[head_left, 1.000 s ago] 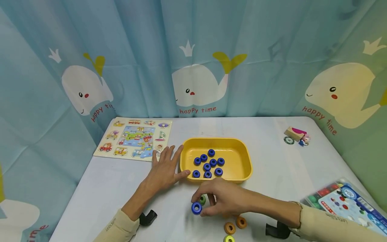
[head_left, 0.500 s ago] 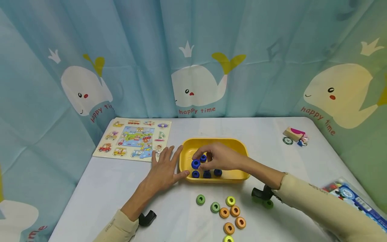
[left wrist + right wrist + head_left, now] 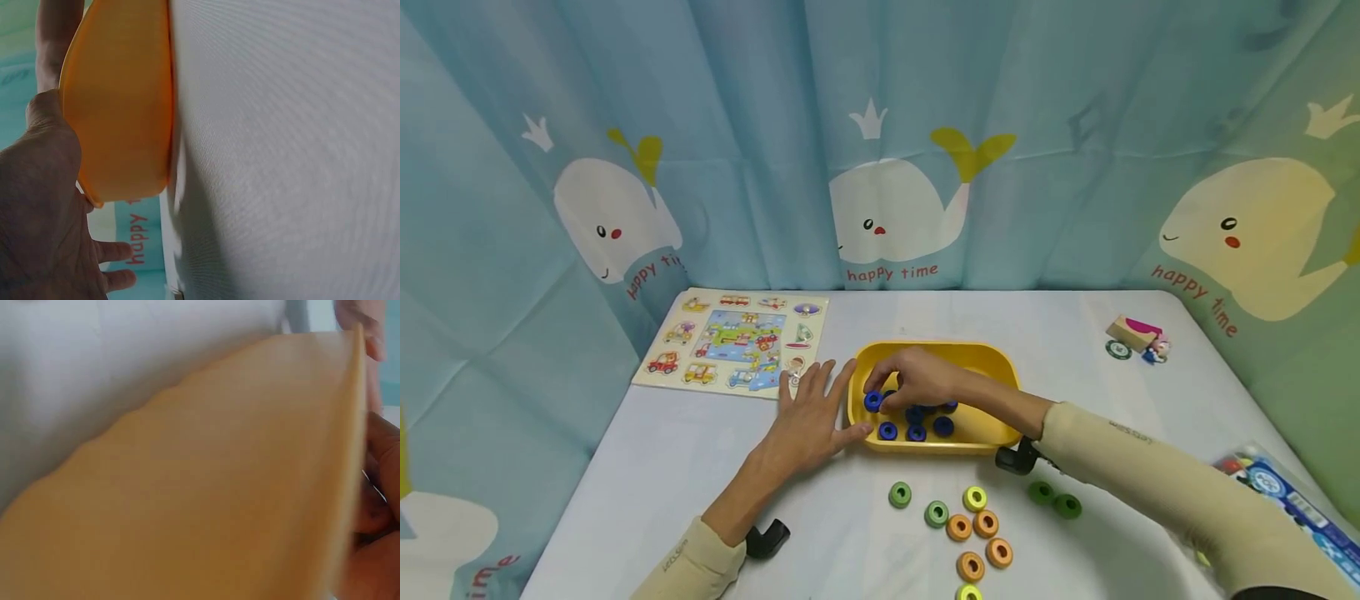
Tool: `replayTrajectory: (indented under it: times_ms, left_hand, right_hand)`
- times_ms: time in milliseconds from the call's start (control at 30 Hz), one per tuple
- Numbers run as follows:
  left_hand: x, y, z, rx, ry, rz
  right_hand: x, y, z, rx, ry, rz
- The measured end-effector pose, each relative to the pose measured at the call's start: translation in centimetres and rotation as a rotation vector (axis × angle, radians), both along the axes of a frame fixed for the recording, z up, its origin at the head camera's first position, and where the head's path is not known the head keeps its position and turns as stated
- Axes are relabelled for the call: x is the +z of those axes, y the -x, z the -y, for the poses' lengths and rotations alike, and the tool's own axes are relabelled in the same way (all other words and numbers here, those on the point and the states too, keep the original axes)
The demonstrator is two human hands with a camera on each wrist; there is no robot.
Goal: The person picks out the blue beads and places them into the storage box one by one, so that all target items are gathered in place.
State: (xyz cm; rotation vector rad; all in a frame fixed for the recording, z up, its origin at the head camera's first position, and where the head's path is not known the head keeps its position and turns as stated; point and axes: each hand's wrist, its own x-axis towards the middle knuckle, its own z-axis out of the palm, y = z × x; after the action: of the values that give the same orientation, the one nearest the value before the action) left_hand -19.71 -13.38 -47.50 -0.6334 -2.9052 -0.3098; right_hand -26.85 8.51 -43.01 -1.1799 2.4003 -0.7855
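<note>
A yellow tray (image 3: 992, 446) on the white table holds several blue ring beads (image 3: 943, 427). My left hand (image 3: 808, 425) rests at its left end, with fingers spread and the thumb touching the rim; in the left wrist view the tray's orange-looking side (image 3: 122, 119) lies against that thumb. Over the tray's left part, my right hand (image 3: 921, 379) pinches one blue ring bead (image 3: 873, 402) between thumb and fingers. It covers some of the beads behind it. The right wrist view is mostly filled by the tray's blurred wall (image 3: 187, 469).
In front of the tray lie green rings (image 3: 900, 494), orange rings (image 3: 970, 567) and yellow rings (image 3: 975, 498). A picture puzzle board (image 3: 730, 342) is at back left. Small toys (image 3: 1135, 333) lie at back right, and a clear box (image 3: 1277, 492) sits partly behind the right sleeve.
My right hand has carried the blue ring bead from the table in front up over the tray, then a little farther left within it. The left hand stays at the rim.
</note>
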Motion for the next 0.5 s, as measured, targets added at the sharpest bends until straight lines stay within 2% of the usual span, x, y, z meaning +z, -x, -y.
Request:
replayTrajectory:
  times_ms: [200, 500]
  left_hand:
    - [0.1, 0.0, -0.1, 0.006, 0.012, 0.03]
    - [0.0, 0.2, -0.1, 0.002, 0.017, 0.016]
  right_hand:
    - [-1.4, -0.3, 0.3, 0.013, 0.015, 0.034]
    - [-1.9, -0.4, 0.5, -0.059, 0.025, 0.037]
